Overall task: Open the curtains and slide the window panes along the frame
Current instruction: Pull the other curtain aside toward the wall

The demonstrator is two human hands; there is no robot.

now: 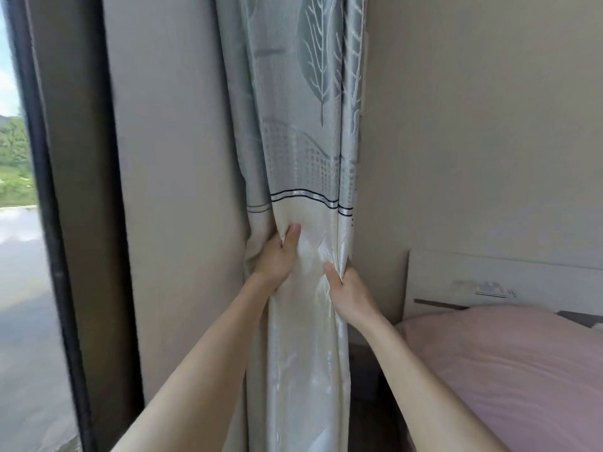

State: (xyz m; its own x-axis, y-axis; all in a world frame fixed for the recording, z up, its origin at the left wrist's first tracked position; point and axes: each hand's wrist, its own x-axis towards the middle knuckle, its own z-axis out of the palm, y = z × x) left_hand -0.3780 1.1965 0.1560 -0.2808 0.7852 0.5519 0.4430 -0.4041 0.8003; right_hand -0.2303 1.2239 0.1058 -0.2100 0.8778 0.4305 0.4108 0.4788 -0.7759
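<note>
With the curtain (303,177) bunched against the wall corner right of the window frame (49,190), our left hand (277,256) and right hand (346,288) pinch its folds, and tugging too hard could strain its hidden hooks.

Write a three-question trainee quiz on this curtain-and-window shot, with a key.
1. True or false: the left hand and the right hand both grip the curtain.
2. Where is the curtain? A) spread flat across the glass; B) bunched in folds against the wall, next to the bed; C) heaped on the floor.
3. Fill in: the dark window frame stands on the person's ____ side.

Key: 1 true; 2 B; 3 left.
</note>
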